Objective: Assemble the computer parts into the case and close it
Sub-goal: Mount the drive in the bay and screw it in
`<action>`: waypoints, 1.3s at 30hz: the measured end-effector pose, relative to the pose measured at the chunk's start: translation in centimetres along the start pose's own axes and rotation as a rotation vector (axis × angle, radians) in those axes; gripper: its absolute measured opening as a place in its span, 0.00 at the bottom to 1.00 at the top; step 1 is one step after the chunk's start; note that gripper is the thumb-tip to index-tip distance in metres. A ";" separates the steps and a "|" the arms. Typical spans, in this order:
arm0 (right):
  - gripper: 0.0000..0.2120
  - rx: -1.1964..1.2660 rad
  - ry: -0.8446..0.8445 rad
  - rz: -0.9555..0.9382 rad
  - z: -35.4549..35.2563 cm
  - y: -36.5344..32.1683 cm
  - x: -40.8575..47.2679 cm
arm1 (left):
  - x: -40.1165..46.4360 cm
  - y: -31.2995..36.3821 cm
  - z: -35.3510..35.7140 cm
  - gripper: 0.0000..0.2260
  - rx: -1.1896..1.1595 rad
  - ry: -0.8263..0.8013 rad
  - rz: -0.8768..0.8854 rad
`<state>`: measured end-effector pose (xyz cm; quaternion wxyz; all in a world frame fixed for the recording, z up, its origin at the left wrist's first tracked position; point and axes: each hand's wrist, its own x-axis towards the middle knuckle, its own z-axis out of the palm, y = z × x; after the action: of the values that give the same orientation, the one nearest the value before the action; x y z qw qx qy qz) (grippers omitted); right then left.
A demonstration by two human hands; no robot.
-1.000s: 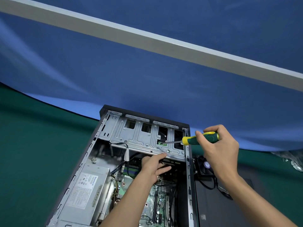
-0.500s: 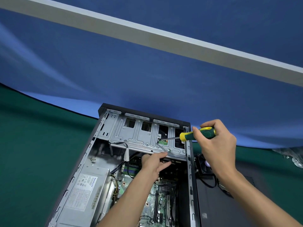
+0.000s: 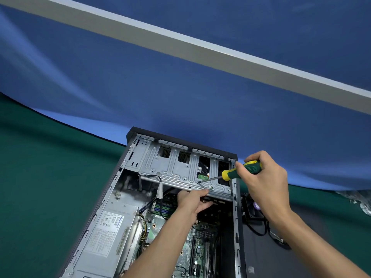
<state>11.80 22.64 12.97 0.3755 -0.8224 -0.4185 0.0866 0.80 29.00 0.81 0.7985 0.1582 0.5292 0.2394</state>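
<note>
Screwdriver (image 3: 241, 171) tip dipping toward 8 o'clock; we are gripping it in right hand (image 3: 265, 181), keeping it square while left hand (image 3: 192, 201) is pinching the drive cage (image 3: 176, 167) lip.

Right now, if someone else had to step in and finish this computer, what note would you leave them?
Right hand grips the screwdriver; its tip sits at a screw on the drive cage.
Left hand reaches under the cage's lower edge, fingers at its rim, apparently steadying it.
In the open case: power supply at left, motherboard in the middle.
A small fan with its cable lies outside, right of the case.
Left to do: finish the cage screw, fit the fan, close the case. I cannot tell whether the screw is tight.
</note>
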 end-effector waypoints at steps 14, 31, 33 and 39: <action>0.07 -0.548 -0.449 -0.166 1.1 -8.7 3.0 | -1.0 0.4 0.2 0.20 0.006 0.016 -0.037; 0.08 -0.613 -0.621 -0.017 1.2 -10.4 4.3 | -1.0 0.0 0.1 0.20 0.066 0.013 0.019; 0.10 -0.744 -0.529 -0.098 1.1 -10.0 4.1 | -0.8 -0.2 0.0 0.17 0.068 0.013 0.022; 0.07 -0.623 -0.677 0.018 0.1 -9.9 4.4 | -0.8 0.1 0.4 0.18 0.040 0.023 0.019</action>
<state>8.35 29.64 20.51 -0.0482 -0.8250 -0.5167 0.2239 0.84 28.62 1.61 0.7867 0.1764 0.5415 0.2383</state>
